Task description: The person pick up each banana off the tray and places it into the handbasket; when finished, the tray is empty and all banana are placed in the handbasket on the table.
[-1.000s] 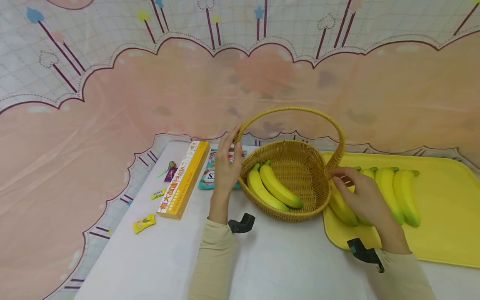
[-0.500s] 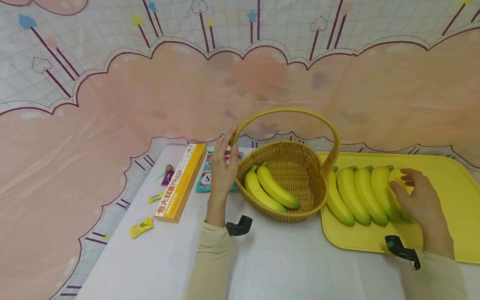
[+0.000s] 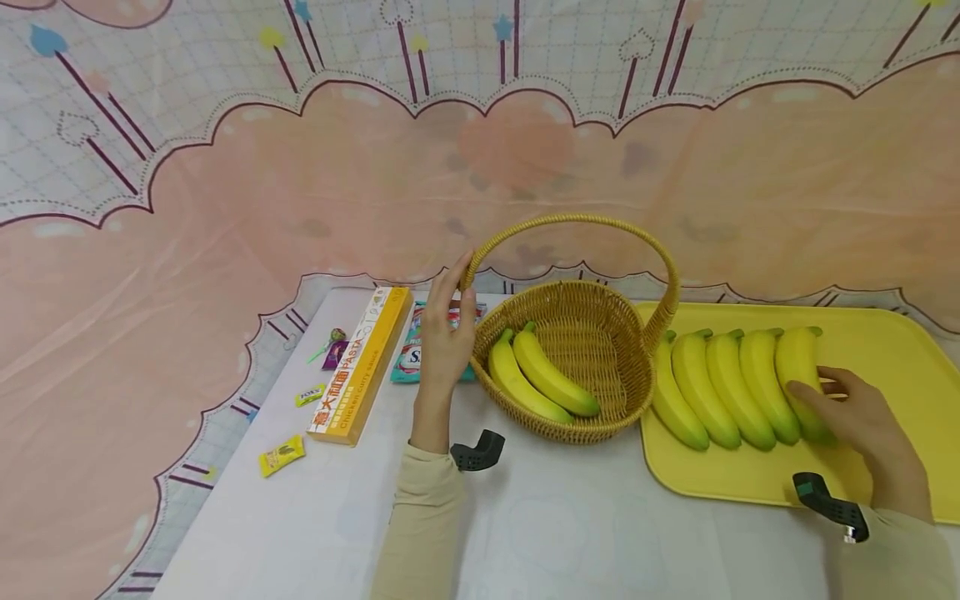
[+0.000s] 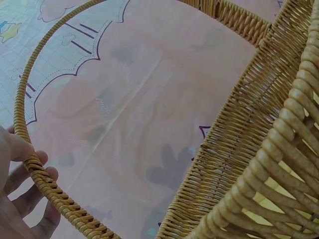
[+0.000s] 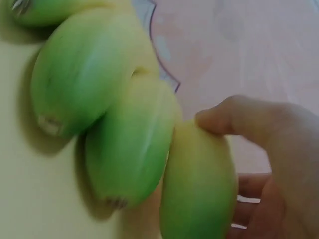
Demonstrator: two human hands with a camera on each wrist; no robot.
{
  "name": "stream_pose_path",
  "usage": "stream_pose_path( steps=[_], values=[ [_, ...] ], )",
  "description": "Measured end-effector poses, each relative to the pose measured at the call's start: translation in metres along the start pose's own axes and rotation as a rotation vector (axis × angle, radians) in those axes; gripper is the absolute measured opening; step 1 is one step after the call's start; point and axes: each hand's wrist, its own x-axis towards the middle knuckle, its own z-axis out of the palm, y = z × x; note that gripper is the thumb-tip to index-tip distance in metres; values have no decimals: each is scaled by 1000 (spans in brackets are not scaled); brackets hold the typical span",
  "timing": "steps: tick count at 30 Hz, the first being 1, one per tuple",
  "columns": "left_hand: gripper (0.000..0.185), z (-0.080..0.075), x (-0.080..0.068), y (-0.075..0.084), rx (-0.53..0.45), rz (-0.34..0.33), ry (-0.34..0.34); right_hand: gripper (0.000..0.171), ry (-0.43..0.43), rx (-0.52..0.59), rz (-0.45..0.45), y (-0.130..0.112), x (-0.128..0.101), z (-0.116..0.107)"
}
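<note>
Bananas lie in a row of five on the yellow tray, at the right of the desk. The right hand holds the rightmost banana, its grip closed round the lower end with thumb on one side and fingers behind. The left hand pinches the handle of the wicker basket, which holds two more bananas and stands just left of the tray.

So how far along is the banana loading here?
Two yellow bananas lie in the woven wicker basket. The right hand grips the rightmost banana of five on the yellow tray; the left hand holds the basket handle.
</note>
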Motion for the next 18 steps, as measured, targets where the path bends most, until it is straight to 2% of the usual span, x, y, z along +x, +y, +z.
stream_pose_path(
  steps=[3,5,10,14,18],
  values=[
    [41,0,0,0,10,-12,-2,86,56,39,-34,-9,-1,-2],
    [42,0,-1,0,16,-21,-5,85,114,18,-64,-13,0,-3],
    [41,-1,-1,2,13,-26,-8,76,218,74,-189,-42,-8,-6],
    [41,-2,-1,3,8,-22,-14,68,298,177,-337,-73,-23,-5],
    [41,-2,-1,3,9,-16,-15,60,350,244,-540,-101,-34,1]
  ],
)
